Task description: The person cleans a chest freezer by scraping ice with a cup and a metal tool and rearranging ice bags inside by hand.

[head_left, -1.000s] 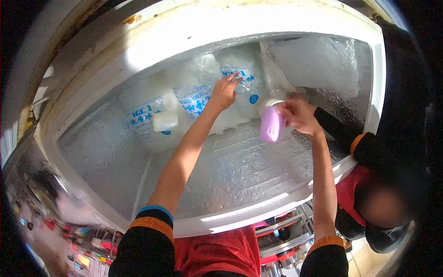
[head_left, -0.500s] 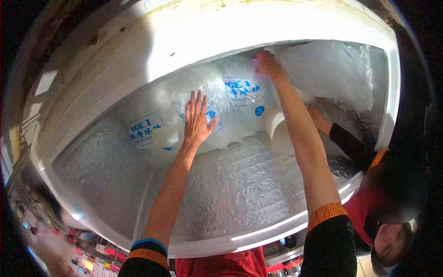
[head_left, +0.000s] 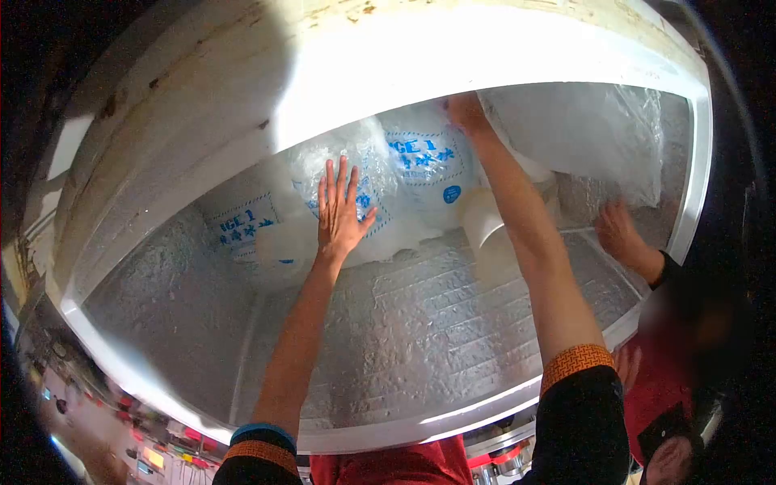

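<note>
My left hand (head_left: 342,214) is open, its fingers stretched and spread over a clear plastic ice bag (head_left: 381,162) with blue print. Beside it, another ice bag (head_left: 420,153) marked "ICE 1" leans against the freezer's far wall. My right hand (head_left: 467,113) reaches to the upper right end of that bag; the freezer's far edge hides its fingertips, so its grip does not show. Below my right forearm sits a whitish rounded container (head_left: 491,218), partly covered by the arm. A further printed ice bag (head_left: 242,226) lies at the left.
A white chest freezer (head_left: 691,178) with frosted inner walls surrounds the bags. At the back right hangs a large clear plastic bag (head_left: 598,137). Another person's hand (head_left: 624,234) reaches in from the right, close to my right arm.
The other person's hand has drawn back to the right from near the whitish container. My view has shifted slightly. Both my hands stay in nearly the same places.
</note>
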